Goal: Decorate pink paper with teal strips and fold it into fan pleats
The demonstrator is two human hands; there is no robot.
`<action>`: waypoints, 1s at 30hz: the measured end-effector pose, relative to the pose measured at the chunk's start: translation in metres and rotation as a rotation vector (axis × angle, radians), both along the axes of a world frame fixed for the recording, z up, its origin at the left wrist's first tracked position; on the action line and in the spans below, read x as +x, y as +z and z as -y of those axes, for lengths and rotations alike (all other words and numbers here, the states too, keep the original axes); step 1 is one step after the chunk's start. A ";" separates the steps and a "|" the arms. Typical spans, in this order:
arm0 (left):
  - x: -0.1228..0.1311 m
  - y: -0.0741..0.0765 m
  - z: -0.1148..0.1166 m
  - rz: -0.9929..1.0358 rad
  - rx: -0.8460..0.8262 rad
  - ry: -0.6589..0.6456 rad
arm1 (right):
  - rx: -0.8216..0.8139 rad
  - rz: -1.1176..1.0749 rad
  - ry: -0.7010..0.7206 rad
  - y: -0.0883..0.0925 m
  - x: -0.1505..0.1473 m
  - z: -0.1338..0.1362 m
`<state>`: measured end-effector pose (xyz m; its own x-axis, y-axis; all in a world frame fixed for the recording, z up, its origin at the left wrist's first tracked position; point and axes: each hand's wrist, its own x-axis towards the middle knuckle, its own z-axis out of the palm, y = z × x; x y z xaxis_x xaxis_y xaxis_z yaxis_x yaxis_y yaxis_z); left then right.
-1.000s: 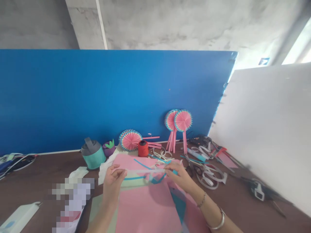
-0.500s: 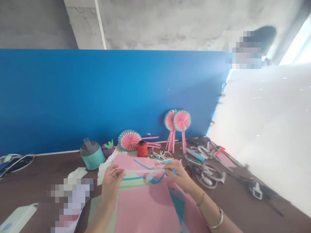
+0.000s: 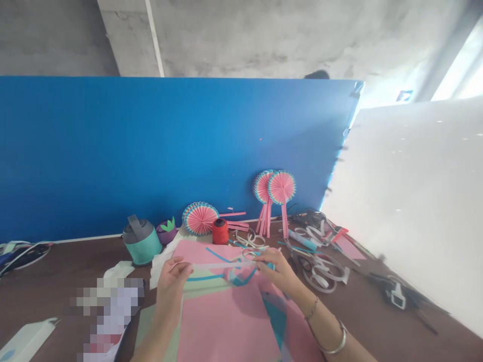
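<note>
My left hand (image 3: 171, 286) pinches the left end of a thin pale paper strip (image 3: 215, 265) stretched level above the table. My right hand (image 3: 277, 269) pinches its right end, where blue strip pieces (image 3: 241, 277) also hang. Below both hands lie stacked pink paper sheets (image 3: 226, 322) with pale green and teal sheets under them. A loose blue strip (image 3: 202, 277) lies on the sheets just under the pale one.
Along the blue partition (image 3: 151, 151) stand pink pleated paper fans (image 3: 277, 188), another fan (image 3: 199, 218), a red thread spool (image 3: 220, 231) and a teal container (image 3: 142, 241). Scissors and curled paper strips (image 3: 320, 266) lie right; a white partition (image 3: 415, 201) closes that side.
Both hands keep the strip stretched almost unchanged; the view has shifted slightly. A person's head seen over the partition half a second ago has dropped almost out of sight.
</note>
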<state>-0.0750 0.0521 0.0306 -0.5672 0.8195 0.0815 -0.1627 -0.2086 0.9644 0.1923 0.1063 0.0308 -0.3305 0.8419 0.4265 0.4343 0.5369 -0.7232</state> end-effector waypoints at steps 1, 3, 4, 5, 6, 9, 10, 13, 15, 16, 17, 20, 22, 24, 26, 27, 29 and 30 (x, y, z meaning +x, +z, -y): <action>0.000 0.000 0.000 0.003 0.001 -0.006 | 0.021 0.004 -0.013 -0.002 0.000 -0.001; 0.001 0.000 0.000 0.003 0.002 -0.014 | 0.042 0.009 -0.028 -0.005 0.001 -0.003; 0.001 0.001 0.000 0.001 0.004 -0.016 | 0.044 0.011 -0.030 -0.006 0.001 -0.003; 0.002 0.001 0.000 -0.002 0.008 -0.018 | 0.044 0.014 -0.032 -0.006 0.002 -0.004; 0.002 0.002 0.001 -0.005 0.014 -0.020 | 0.045 0.019 -0.036 -0.007 0.002 -0.004; 0.003 0.005 0.003 -0.007 0.030 -0.024 | 0.063 0.039 -0.041 -0.006 0.001 -0.003; 0.004 0.006 0.003 -0.007 0.033 -0.023 | 0.067 0.047 -0.041 -0.005 0.001 -0.003; 0.005 0.008 0.006 -0.003 0.048 0.000 | 0.064 0.072 -0.040 -0.004 0.000 -0.002; 0.006 0.010 0.007 0.010 0.063 0.021 | 0.067 0.077 -0.032 -0.003 0.000 -0.002; 0.006 0.010 0.007 0.018 0.069 0.029 | 0.072 0.074 -0.022 -0.003 0.000 -0.001; 0.006 0.010 0.007 0.024 0.072 0.031 | 0.078 0.071 -0.011 -0.002 0.000 -0.001; 0.006 0.011 0.007 0.032 0.076 0.029 | 0.092 0.072 0.008 -0.001 0.000 -0.001; 0.005 0.011 0.007 0.036 0.076 0.029 | 0.093 0.084 0.012 -0.001 0.000 -0.001; 0.005 0.012 0.007 0.042 0.074 0.031 | 0.094 0.101 0.016 -0.001 0.000 -0.001; 0.005 0.014 0.008 0.043 0.082 0.031 | 0.102 0.116 0.023 -0.001 0.000 -0.001; 0.006 0.014 0.008 0.040 0.091 0.031 | 0.108 0.121 0.025 -0.002 0.000 -0.001; 0.007 0.016 0.010 0.025 0.113 0.032 | 0.119 0.126 0.023 -0.003 0.001 -0.001; 0.007 0.016 0.011 0.016 0.122 0.034 | 0.121 0.127 0.016 -0.004 0.001 -0.001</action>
